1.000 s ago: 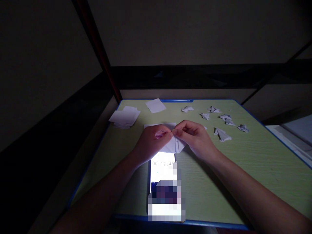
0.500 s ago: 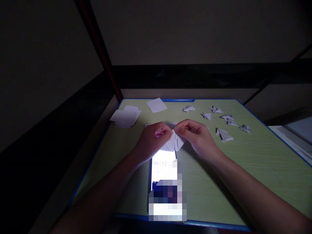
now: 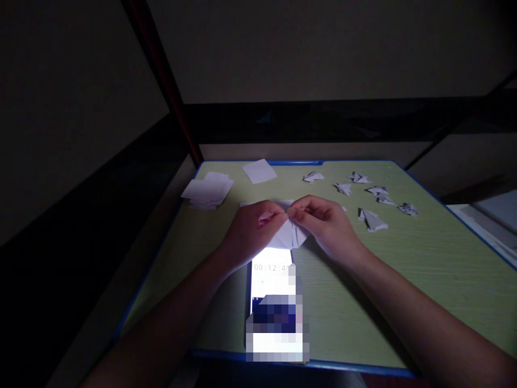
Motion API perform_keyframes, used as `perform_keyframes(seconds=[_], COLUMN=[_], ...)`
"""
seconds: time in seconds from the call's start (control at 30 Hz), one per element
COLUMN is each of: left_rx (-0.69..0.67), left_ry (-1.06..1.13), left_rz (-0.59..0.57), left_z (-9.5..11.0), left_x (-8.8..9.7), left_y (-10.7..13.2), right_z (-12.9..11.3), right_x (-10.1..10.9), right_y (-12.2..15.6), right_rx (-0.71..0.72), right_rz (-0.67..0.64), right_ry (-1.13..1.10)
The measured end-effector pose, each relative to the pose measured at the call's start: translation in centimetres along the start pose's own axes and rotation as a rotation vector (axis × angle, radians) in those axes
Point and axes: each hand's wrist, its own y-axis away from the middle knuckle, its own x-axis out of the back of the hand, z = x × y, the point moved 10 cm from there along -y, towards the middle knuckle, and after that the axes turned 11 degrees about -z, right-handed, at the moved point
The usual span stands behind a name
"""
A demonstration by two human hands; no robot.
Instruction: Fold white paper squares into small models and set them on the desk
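A white sheet of folded paper is pinched between both hands above the middle of the table. My left hand closes on it from the left, thumb and fingertips at its upper middle. From the right, my right hand pinches the same spot, the two sets of fingertips nearly touching. Creases run down the part of the paper below the fingers; much of the rest is hidden behind the hands. Just under it lies a lit phone showing a running timer, its lower part blurred out.
On the green table with a blue edge, a stack of white paper squares lies at the back left. A single square is beside it. Several small folded paper pieces are scattered at the back right.
Both hands keep their pinch on the paper with hardly any movement. The whole view has shifted slightly, and the phone's timer has advanced.
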Motion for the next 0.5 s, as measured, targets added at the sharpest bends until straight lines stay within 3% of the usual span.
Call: perform_keyframes(seconds=[0.2,0.5], left_rx=[-0.032,0.037], left_ry=[-0.037,-0.023], left_rz=[0.015,0.000], left_z=[1.0,0.2], left_x=[0.6,0.5], left_y=[0.6,0.6], right_z=[-0.7,-0.6], right_x=[0.1,1.2], right_y=[0.2,0.1], right_rx=[0.041,0.055], right_rz=[0.007,0.065], right_ry=[0.005,-0.030])
